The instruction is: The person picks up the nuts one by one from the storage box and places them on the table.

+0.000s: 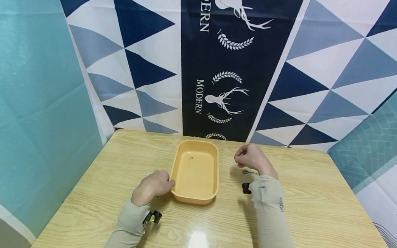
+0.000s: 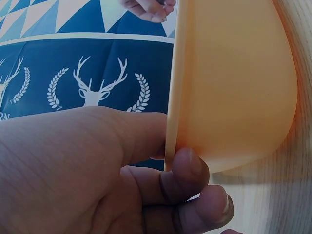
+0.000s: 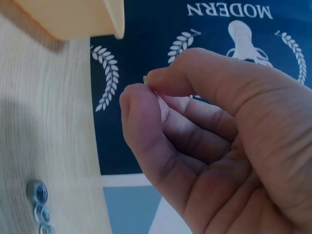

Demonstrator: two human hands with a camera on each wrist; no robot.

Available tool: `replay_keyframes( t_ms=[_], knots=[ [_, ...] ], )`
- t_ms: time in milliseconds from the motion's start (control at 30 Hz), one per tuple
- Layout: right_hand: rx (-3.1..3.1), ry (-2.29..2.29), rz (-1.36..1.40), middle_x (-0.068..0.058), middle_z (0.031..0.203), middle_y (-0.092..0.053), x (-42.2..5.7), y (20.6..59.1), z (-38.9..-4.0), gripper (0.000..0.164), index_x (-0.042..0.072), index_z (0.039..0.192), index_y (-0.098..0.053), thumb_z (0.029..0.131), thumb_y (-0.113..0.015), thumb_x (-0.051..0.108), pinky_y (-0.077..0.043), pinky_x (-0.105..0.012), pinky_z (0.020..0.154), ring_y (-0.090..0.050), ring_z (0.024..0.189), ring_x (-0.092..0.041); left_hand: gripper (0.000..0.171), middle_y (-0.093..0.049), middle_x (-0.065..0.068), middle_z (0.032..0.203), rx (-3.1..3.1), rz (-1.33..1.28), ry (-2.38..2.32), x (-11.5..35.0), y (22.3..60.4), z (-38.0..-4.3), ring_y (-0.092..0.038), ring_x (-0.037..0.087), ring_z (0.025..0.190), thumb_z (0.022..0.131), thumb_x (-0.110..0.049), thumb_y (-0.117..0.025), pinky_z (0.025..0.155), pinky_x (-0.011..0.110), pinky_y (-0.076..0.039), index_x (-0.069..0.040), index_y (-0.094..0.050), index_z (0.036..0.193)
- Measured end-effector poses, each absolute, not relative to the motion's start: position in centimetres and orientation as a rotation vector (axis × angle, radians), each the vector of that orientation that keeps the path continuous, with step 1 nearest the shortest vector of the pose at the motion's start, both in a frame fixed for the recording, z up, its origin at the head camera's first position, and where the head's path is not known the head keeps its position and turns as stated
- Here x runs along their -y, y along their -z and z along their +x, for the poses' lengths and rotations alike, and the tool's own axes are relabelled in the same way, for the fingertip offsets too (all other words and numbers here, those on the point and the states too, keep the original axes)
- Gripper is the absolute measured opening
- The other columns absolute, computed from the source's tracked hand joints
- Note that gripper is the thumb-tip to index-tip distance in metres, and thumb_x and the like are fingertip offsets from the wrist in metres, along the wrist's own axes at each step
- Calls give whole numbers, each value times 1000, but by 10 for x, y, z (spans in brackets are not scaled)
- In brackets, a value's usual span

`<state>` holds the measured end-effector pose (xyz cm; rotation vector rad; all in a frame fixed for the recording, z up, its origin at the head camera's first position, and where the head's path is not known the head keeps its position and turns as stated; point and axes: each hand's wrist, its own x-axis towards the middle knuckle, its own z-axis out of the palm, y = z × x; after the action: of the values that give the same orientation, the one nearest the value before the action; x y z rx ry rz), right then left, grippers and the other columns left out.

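A yellow plastic tray (image 1: 194, 196) lies on the wooden table, and one small dark piece (image 1: 191, 158) rests on its floor near the far end. At the tray's near left side, my left hand (image 1: 153, 185) pinches the rim (image 2: 172, 97) between thumb and curled fingers. My right hand (image 1: 252, 157) is raised to the right of the tray. Its thumb and forefinger pinch a small thin thing (image 3: 146, 80); only a pale edge shows, so I cannot tell its kind. Below that hand, several metal hex nuts (image 3: 37, 192) line up on the table.
The wooden table (image 1: 94, 208) meets a patterned cloth backdrop (image 1: 147, 60) along its far edge. Light blue cloth (image 1: 33, 91) hangs on the left. A black wrist camera mount (image 1: 246, 188) sticks out from the right sleeve, another (image 1: 153, 217) from the left.
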<state>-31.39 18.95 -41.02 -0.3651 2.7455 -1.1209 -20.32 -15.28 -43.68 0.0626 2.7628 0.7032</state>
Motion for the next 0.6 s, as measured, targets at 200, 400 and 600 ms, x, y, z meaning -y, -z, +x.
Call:
replay_keyframes(
  t_ms=[200,400,600],
  knots=[
    [-2730,1124,-287,-4,76,-73,-203,410,-310,18,0,99,-73,87,-63,10,-59,-34,77,-72,71,-16,33,-46,0,61,-2762,57,-707,153,437,-203,-41,15,53,98,-27,-54,50,29,-33,-13,-53,68],
    [-2734,1136,-241,-5,80,-75,-218,410,-306,20,2,102,-74,91,-64,15,-60,-40,82,-75,76,-19,34,-46,0,60,-2756,57,-700,152,436,-204,-41,14,52,99,-27,-53,49,29,-33,-13,-52,67],
    [-2757,1117,-197,-4,82,-76,-236,415,-303,23,1,105,-74,92,-65,18,-59,-42,83,-75,78,-18,34,-45,-1,58,-2775,92,-719,153,437,-204,-41,14,50,96,-25,-54,48,29,-33,-14,-50,64]
  ],
)
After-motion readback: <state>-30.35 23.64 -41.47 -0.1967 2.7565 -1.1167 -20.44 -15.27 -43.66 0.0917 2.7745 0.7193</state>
